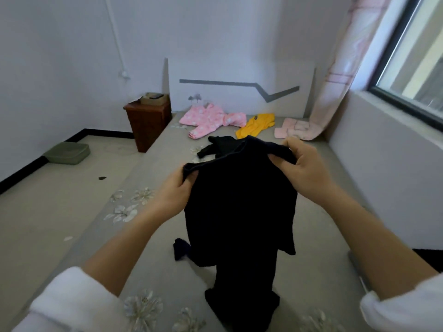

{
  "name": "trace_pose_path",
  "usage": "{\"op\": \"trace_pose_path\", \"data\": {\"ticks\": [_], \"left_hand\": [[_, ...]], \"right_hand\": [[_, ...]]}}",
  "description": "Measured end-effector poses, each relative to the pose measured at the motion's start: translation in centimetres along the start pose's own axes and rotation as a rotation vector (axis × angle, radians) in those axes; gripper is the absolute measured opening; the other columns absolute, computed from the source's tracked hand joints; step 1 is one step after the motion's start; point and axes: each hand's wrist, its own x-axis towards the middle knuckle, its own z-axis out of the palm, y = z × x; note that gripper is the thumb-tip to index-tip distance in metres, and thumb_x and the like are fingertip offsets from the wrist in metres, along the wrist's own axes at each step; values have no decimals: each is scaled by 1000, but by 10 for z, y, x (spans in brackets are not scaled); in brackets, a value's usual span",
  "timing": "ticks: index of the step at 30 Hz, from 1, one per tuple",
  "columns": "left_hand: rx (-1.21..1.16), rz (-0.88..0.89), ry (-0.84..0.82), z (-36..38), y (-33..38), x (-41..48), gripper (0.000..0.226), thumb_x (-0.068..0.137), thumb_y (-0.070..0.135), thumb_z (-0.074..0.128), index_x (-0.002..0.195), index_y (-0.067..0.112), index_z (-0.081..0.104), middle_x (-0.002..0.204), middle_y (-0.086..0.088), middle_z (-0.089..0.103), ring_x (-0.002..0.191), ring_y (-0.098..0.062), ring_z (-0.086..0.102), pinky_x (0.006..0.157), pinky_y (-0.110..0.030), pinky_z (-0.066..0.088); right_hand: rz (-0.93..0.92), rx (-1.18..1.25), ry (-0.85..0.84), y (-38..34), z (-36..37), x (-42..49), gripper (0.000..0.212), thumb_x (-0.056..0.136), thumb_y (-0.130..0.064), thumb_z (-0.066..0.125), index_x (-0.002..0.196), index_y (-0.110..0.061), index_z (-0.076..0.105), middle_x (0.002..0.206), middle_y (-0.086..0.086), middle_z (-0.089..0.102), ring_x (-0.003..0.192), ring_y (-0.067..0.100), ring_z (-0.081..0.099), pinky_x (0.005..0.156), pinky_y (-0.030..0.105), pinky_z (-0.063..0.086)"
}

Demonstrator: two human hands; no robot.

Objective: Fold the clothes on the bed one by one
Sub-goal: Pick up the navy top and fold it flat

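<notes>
A dark navy garment point(239, 212) hangs in front of me above the grey bed point(323, 192), its lower end trailing onto the sheet. My left hand point(176, 190) grips the left end of its top edge. At the right end of that edge my right hand point(303, 168) pinches the cloth. Farther up the bed lie a black garment point(215, 146), a pink spotted one point(208, 119), a yellow one point(257, 124) and a pale pink piece point(296, 129).
A brown bedside cabinet point(147, 121) stands left of the bed's head, with a box on top. A green bin point(67, 153) sits on the floor at the left wall. The white headboard point(239, 92), a pink curtain point(335, 80) and a window ledge point(388, 130) bound the far and right sides.
</notes>
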Motion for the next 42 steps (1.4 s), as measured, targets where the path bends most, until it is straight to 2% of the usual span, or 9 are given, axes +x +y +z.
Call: {"op": "trace_pose_path", "data": {"ticks": [4, 8, 15, 22, 25, 28, 33, 36, 42], "left_hand": [[-18, -18, -385, -21, 30, 15, 22, 79, 50, 65, 99, 40, 63, 88, 23, 71, 79, 2, 68, 63, -11, 49], [547, -199, -756, -50, 38, 34, 21, 70, 38, 82, 86, 27, 74, 82, 5, 75, 76, -11, 71, 74, -27, 55], [524, -194, -453, -103, 54, 83, 13, 81, 32, 73, 70, 29, 78, 69, 2, 72, 67, -12, 66, 67, -27, 44], [885, -150, -119, -89, 24, 136, 19, 92, 29, 59, 75, 23, 65, 66, -1, 61, 64, -19, 58, 50, -27, 34], [523, -274, 51, -74, 6, 158, 12, 97, 21, 48, 94, 15, 59, 84, -5, 64, 57, -23, 68, 43, -27, 45], [-196, -502, 164, -57, -4, 176, 14, 100, 18, 45, 112, 16, 52, 114, -8, 54, 66, -33, 69, 41, -28, 53], [-380, -419, 290, -36, -16, 214, 9, 101, 25, 42, 100, 23, 50, 120, -7, 54, 101, -30, 61, 65, -39, 56], [-248, -265, 441, -37, -15, 232, 16, 99, 30, 41, 84, 31, 48, 109, -6, 57, 106, -27, 59, 90, -42, 51], [17, 109, 455, -28, -39, 191, 11, 100, 26, 38, 103, 20, 47, 81, 13, 48, 66, 16, 48, 55, -2, 35]], "right_hand": [[-8, -99, 78, -2, -29, 12, 22, 94, -22, 58, 78, -8, 60, 67, 10, 56, 62, 6, 47, 57, 32, 37], [93, -68, -77, 4, -53, 12, 47, 90, -37, 60, 87, 10, 60, 74, 27, 60, 66, 17, 51, 60, 38, 40], [281, -360, -467, 9, -105, 34, 28, 59, -41, 86, 75, -30, 66, 66, -10, 67, 55, 1, 60, 55, 19, 47], [326, -1054, -298, 67, -84, 72, 9, 83, -15, 59, 77, -19, 65, 76, 5, 56, 76, 27, 57, 59, 27, 36], [315, -1197, -169, 97, -71, 84, 21, 84, -12, 54, 98, -9, 69, 101, 14, 55, 101, 33, 53, 72, 34, 41], [528, -1060, -67, 120, -61, 98, 25, 87, -14, 48, 103, -8, 66, 105, 18, 60, 95, 36, 58, 72, 34, 45], [987, 38, 133, 139, -50, 132, 23, 97, -17, 35, 111, -14, 54, 74, 17, 64, 49, 26, 65, 42, 24, 51], [725, -142, 317, 146, -50, 140, 17, 92, -19, 48, 88, -12, 63, 71, 7, 61, 70, 30, 61, 57, 29, 45], [437, -435, 410, 141, -42, 102, 13, 87, -15, 46, 79, -23, 53, 74, -4, 54, 69, 17, 47, 61, 27, 31]]}}
